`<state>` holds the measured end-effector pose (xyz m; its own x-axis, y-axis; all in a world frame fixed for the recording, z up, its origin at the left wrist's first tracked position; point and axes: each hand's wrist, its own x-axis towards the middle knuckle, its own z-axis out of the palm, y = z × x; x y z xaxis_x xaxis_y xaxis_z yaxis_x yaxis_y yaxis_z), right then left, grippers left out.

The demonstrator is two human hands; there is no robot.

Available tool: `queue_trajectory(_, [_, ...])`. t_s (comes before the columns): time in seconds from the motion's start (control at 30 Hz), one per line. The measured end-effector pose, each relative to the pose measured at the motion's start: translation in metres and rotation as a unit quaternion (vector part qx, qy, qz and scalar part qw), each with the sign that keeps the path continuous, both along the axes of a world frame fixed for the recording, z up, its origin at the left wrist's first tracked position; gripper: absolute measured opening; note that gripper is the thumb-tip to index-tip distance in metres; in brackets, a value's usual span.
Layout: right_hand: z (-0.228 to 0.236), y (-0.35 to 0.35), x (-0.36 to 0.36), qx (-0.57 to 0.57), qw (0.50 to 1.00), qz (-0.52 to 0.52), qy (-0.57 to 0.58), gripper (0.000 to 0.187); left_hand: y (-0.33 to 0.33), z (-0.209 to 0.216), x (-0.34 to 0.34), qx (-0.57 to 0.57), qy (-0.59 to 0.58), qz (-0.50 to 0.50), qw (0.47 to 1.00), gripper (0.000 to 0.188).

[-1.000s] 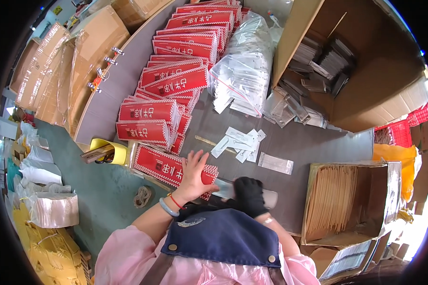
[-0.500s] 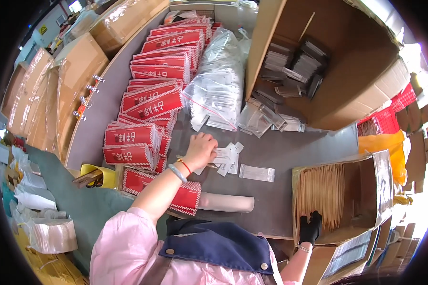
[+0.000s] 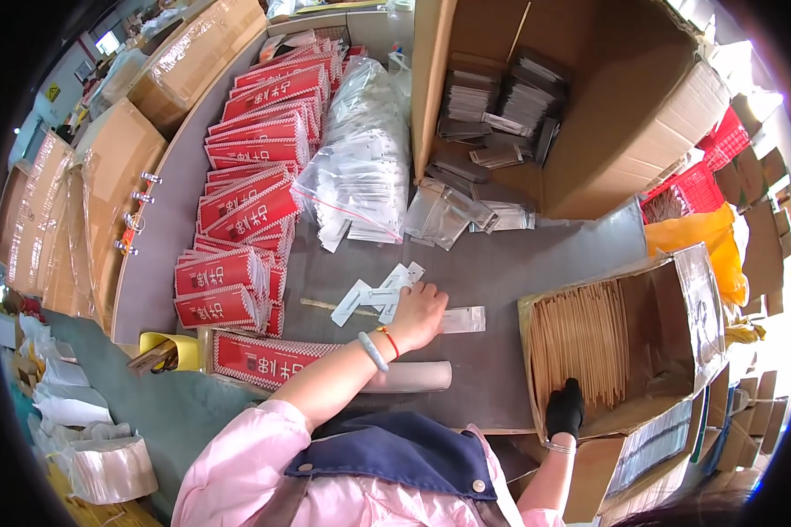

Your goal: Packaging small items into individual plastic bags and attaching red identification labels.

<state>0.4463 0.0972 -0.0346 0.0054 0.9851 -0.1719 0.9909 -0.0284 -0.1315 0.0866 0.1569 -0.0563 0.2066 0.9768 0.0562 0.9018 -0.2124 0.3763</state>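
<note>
My left hand, bare with a pale bangle and a red cord at the wrist, is curled closed over the left end of a clear flat packet. What its fingers grip is hidden beneath the hand. Small white paper packets lie fanned out just left of it, by a thin stick. My right hand, in a black glove, rests at the near edge of a carton full of wooden sticks. Its fingers are drawn together against the sticks, and their tips are partly hidden.
Red printed sleeves stand in stacks at the left. A clear bag of white packets lies beside them. A large open carton holds dark-topped packets at the back right. Near my left forearm lie a red sleeve and a translucent roll.
My left hand has moved right, from the white packets to the clear packet. My right hand's fingers have drawn closer together at the sticks. The whole view has shifted slightly.
</note>
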Motion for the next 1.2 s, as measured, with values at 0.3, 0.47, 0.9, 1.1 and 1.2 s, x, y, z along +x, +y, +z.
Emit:
queue_trajectory(0.3, [0.025, 0.005, -0.036, 0.128, 0.971, 0.018, 0.2, 0.017, -0.071, 0.066, -0.043, -0.15, -0.118, -0.067, 0.979, 0.029])
queue_trajectory(0.47, [0.025, 0.008, -0.113, -0.01, 0.921, 0.269, 0.282, 0.023, -0.128, 0.066, -0.074, -0.011, -0.089, 0.032, 0.995, 0.064])
queue_trajectory(0.9, [-0.02, 0.002, -0.173, 0.026, 0.889, 0.195, 0.413, 0.006, -0.153, 0.046, -0.072, 0.006, -0.054, 0.026, 0.998, 0.072])
queue_trajectory(1.1, [-0.001, -0.017, -0.232, -0.151, 0.828, 0.226, 0.491, 0.05, -0.138, 0.043, -0.066, 0.013, -0.085, 0.017, 0.996, 0.07])
queue_trajectory(1.2, [0.03, 0.007, -0.222, 0.056, 0.896, 0.389, 0.208, 0.068, -0.138, 0.05, -0.067, 0.001, -0.057, -0.005, 0.998, 0.066])
